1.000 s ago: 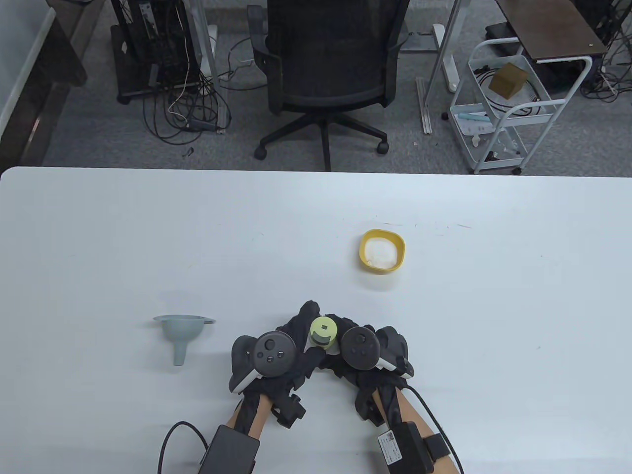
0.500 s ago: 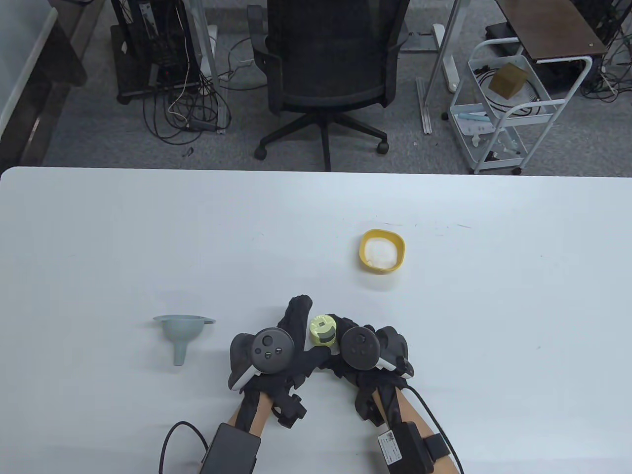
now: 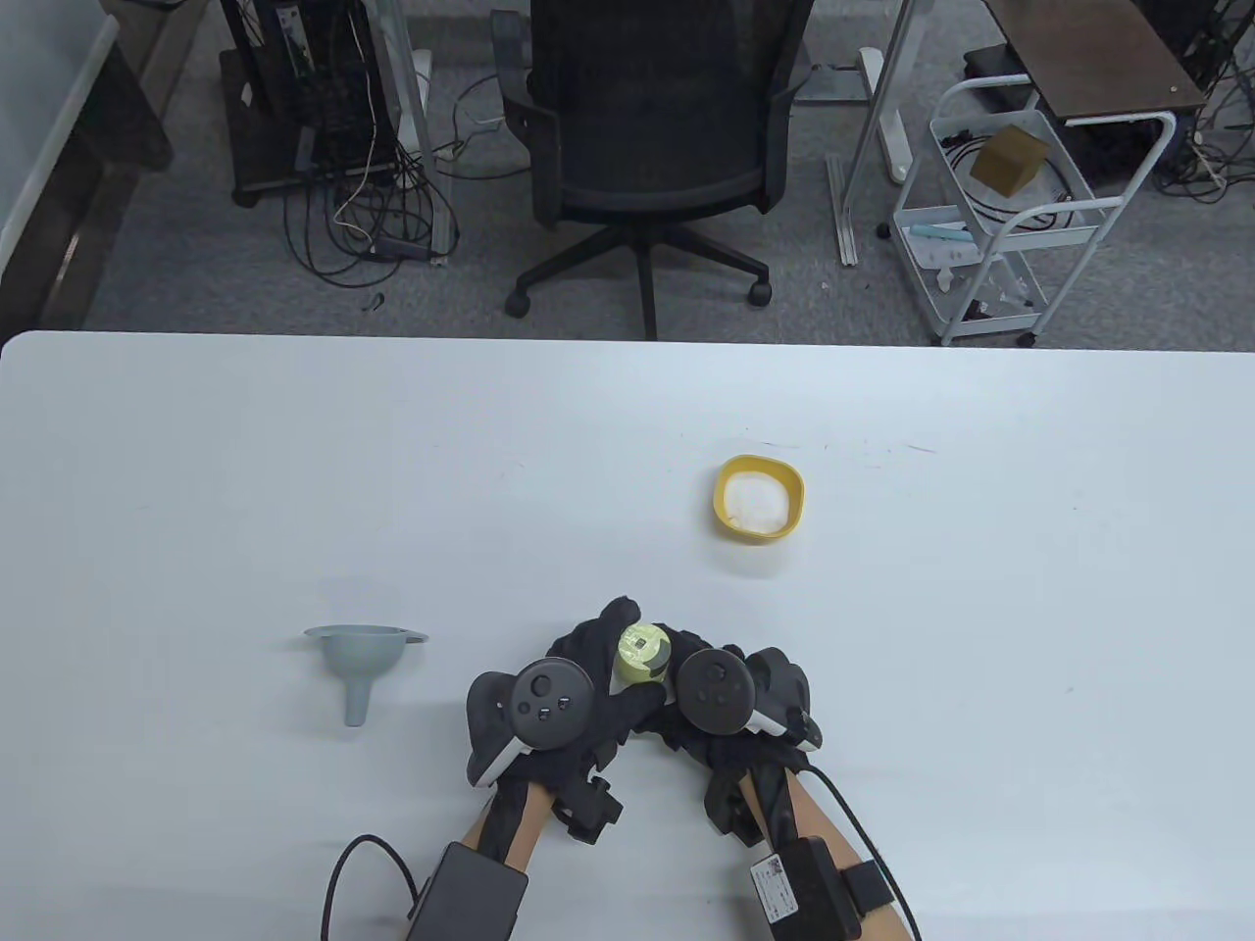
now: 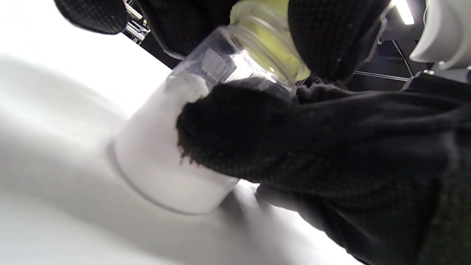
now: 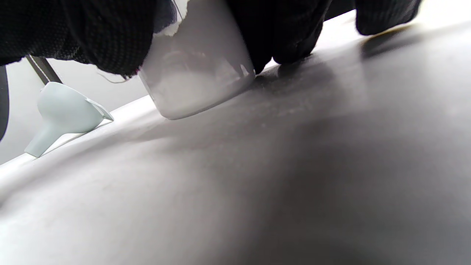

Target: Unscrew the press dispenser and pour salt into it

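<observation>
funnel: lying on its side on the table, well left of the dispenser, untouched.
left hand: closing fingers round the dispenser's yellow-green press head, gripping it from the left.
dispenser: standing near the front edge, between both hands, tilting slightly in left wrist view; clear body, already showing white fill low down, threaded neck visible under the head.
right hand: wrapping the dispenser body from the right, bracing it against the table.
salt bowl: sitting beyond and right of the dispenser, well apart, yellow, holding white salt.
progress: early; unscrewing looking underway, head not yet off.
remaining: lifting the head off, seating the funnel probably, pouring salt.
</observation>
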Demonstrator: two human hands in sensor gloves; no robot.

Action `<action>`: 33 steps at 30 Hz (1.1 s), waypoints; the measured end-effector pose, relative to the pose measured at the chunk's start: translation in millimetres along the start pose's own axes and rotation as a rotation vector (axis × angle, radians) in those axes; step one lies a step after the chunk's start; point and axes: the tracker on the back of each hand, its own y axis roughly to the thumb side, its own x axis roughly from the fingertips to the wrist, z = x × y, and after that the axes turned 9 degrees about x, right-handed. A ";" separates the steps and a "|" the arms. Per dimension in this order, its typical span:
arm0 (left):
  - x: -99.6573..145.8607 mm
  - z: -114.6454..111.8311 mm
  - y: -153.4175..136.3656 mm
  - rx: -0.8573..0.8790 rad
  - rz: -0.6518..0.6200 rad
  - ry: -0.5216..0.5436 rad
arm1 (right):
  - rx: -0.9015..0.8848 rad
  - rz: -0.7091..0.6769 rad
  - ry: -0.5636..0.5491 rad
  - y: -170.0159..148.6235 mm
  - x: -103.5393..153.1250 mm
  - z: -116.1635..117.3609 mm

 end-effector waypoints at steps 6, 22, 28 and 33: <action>1.1 9.3 2.7 0.084 -0.016 0.023 | 0.000 0.000 0.000 0.0 0.0 0.0; 7.1 50.8 -16.7 0.221 -0.012 0.132 | -0.023 0.005 0.003 -0.4 0.1 0.5; 9.3 56.7 -29.9 0.270 0.039 0.171 | -0.024 0.006 0.005 -0.4 0.3 0.4; 9.1 58.9 -33.0 0.243 0.060 0.172 | -0.049 -0.030 -0.014 -1.0 4.3 -1.1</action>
